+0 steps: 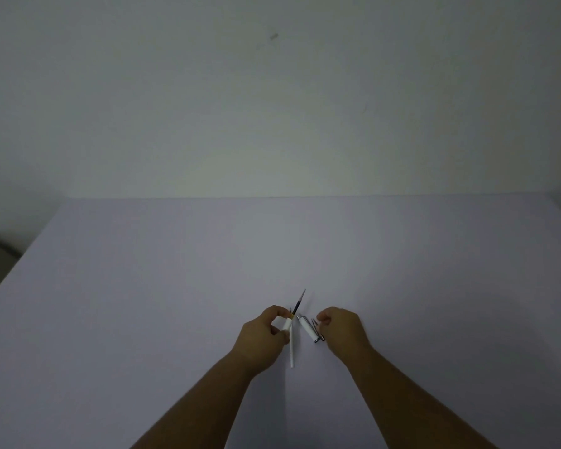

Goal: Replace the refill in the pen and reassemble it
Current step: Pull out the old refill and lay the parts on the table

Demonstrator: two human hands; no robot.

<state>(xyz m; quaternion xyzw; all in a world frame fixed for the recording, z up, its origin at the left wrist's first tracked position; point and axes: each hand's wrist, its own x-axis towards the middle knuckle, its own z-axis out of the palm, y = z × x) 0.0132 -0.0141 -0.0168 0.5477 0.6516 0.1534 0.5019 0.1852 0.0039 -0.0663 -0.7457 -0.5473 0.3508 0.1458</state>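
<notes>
My left hand (266, 332) pinches a short white pen section (286, 324) between thumb and fingers. A long thin refill (292, 346) passes through or right beside it. Its dark inked end and tip (300, 299) point away from me, and its white end points toward me. A white pen barrel with a metal clip (309, 328) lies slanted just right of the refill, against my right hand (340, 328). That hand's fingers are curled with the fingertips next to the barrel. Something small and dark (314, 321) shows at the fingertips. Whether the hand grips anything is unclear.
Everything rests low and centre on a pale lavender table (272, 254). The table's far edge meets a plain white wall (272, 108), and its left edge runs diagonally at the left of the view.
</notes>
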